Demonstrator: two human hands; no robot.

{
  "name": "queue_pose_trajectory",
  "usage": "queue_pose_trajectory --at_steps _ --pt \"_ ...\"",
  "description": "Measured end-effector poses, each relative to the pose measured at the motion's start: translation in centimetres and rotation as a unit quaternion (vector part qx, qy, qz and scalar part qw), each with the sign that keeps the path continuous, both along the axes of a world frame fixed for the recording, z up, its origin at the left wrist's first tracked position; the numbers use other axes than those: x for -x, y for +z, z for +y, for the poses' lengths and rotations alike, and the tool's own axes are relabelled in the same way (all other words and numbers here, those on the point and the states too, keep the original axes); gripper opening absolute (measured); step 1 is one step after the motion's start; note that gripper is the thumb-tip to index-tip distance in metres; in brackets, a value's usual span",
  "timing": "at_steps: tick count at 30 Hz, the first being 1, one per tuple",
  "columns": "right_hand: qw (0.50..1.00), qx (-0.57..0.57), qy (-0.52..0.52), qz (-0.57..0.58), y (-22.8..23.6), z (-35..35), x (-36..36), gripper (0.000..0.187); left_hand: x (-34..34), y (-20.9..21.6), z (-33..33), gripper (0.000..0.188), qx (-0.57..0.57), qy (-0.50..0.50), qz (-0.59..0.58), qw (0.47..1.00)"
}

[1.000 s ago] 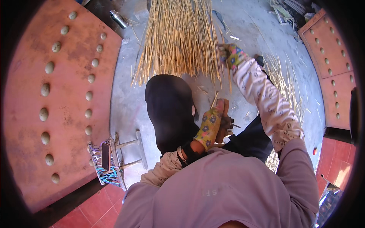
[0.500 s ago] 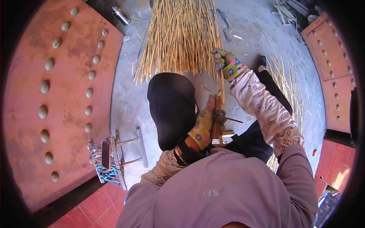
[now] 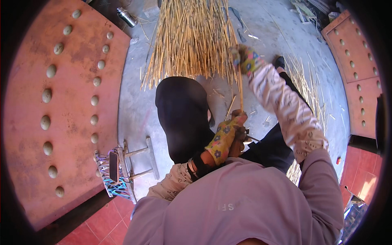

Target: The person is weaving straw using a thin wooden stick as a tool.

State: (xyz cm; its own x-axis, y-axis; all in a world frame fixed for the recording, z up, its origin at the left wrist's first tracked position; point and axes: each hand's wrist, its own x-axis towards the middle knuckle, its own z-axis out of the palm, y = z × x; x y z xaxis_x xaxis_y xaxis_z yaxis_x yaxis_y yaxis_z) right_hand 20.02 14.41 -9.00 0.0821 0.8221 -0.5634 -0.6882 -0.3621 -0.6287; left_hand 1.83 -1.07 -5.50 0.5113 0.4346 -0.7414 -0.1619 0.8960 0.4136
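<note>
My right hand (image 3: pixel 246 60), in a flowered glove and slightly blurred, is closed on a thin tan reed stalk (image 3: pixel 240 90) that hangs down toward my left hand. My left hand (image 3: pixel 226 136), in a yellow flowered glove with bare fingertips, is closed round a brown wooden block (image 3: pixel 237 146) in front of my body. Its thumb lies at the block's top, against the stalk's lower end. A dark thin metal spike (image 3: pixel 254 139) sticks out to the right of the block. How the stalk meets the block is hidden by the fingers.
A large bundle of reed stalks (image 3: pixel 190 45) lies ahead of my knees. More stalks (image 3: pixel 306 81) lie at right. A small stool with blue cords (image 3: pixel 116 185) stands at left with a phone (image 3: pixel 114 166) on it. A metal flask (image 3: pixel 127 17) lies near the studded red door (image 3: pixel 28 122).
My right hand has moved slightly up and the stalk's lower end has risen to the block's top. My left thumb and fingers have shifted right, over the block and against the stalk.
</note>
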Motion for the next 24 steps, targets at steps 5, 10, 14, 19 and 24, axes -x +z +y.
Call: queue_pose_trajectory --at_steps 5,10,14,19,24 --pt "0.997 0.017 -0.057 0.057 -2.9 3.2 -6.7 0.020 -0.5 0.0 -0.6 0.037 0.039 -0.032 -0.014 0.999" --pt "0.991 -0.039 -0.056 0.115 0.1 1.5 -0.7 0.020 0.2 -0.9 -0.1 0.051 0.080 0.031 -0.013 0.996" --pt "0.988 -0.048 -0.054 0.139 -0.1 -0.7 0.9 0.020 -0.1 -1.3 -0.9 0.050 0.075 -0.007 0.031 0.997" --pt "0.985 -0.044 -0.011 0.169 -1.3 -5.7 4.5 0.020 -0.2 -2.5 0.0 0.049 0.117 0.075 -0.068 0.988" --pt "0.965 -0.087 0.024 0.248 -2.2 -8.6 3.9 0.021 -1.0 -4.1 1.6 0.053 0.072 0.002 -0.029 0.997"
